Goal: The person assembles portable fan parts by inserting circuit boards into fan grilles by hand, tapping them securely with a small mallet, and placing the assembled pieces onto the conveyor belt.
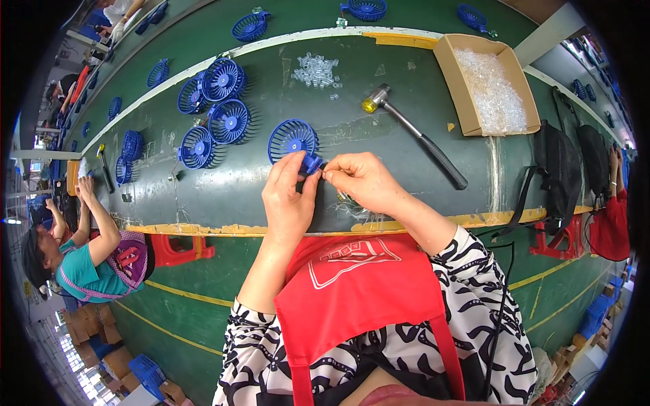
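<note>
A blue round fan cage (290, 137) with open ribs lies face up on the green bench, its narrow neck toward me. The fingers of my left hand (290, 197) are closed on that neck from the left. On the other side my right hand (365, 181) pinches at the end of the neck with thumb and forefinger. Something dark and small shows at the fingertips, but I cannot make out what it is. Just below the hands, a small piece with thin wires (347, 198) rests on the bench, partly covered by my right hand.
Several more blue fan cages (228, 121) are grouped at the left. Beyond lies a pile of clear plastic pieces (316, 71). To the right are a mallet (423, 137) and a cardboard box (462, 101) of clear pieces. A black bag (559, 159) hangs at the bench edge. A co-worker (88, 260) sits at left.
</note>
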The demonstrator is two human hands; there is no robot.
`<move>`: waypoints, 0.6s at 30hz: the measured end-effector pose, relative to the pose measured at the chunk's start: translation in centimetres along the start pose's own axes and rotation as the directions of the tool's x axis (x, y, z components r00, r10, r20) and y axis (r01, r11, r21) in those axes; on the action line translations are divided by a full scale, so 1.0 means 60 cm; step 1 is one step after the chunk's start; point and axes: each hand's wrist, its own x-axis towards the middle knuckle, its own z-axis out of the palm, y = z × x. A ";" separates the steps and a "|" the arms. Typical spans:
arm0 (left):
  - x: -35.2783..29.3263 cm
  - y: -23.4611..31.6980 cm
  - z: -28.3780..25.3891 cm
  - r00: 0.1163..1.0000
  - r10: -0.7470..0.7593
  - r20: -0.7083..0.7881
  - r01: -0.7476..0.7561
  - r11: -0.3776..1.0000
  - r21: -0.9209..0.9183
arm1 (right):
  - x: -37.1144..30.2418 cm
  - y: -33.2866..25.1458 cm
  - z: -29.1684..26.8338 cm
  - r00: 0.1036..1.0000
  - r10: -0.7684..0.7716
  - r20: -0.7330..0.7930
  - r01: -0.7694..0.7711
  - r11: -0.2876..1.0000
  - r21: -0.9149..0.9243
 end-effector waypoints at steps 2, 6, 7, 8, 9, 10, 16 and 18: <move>0.001 0.001 -0.001 1.000 0.025 -0.004 -0.025 1.000 0.012 | -0.005 -0.005 0.001 1.000 -0.016 -0.018 0.016 1.000 -0.005; 0.018 0.010 -0.017 0.958 0.286 0.012 -0.283 0.939 0.194 | -0.020 -0.027 0.004 0.996 -0.084 -0.028 0.082 0.993 -0.082; 0.024 0.016 -0.025 0.950 0.310 0.046 -0.312 0.921 0.234 | -0.023 -0.027 0.003 0.986 -0.161 -0.048 0.153 0.979 -0.135; 0.036 0.020 -0.032 0.923 0.384 0.036 -0.379 0.888 0.260 | -0.022 -0.027 -0.004 0.922 -0.387 -0.030 0.358 0.877 -0.319; 0.041 0.021 -0.044 0.915 0.398 0.062 -0.400 0.881 0.253 | -0.023 -0.033 -0.004 0.921 -0.388 -0.029 0.359 0.878 -0.318; 0.045 0.023 -0.051 0.907 0.411 0.088 -0.420 0.874 0.245 | -0.026 -0.045 -0.004 0.877 -0.480 -0.017 0.436 0.811 -0.390; 0.032 0.042 -0.048 0.992 0.085 0.089 -0.071 0.987 -0.147 | -0.032 -0.060 0.001 0.829 -0.559 -0.037 0.467 0.726 -0.504; 0.029 0.041 -0.048 0.993 0.050 0.102 -0.028 0.977 -0.210 | -0.034 -0.057 0.002 0.837 -0.545 -0.047 0.457 0.744 -0.486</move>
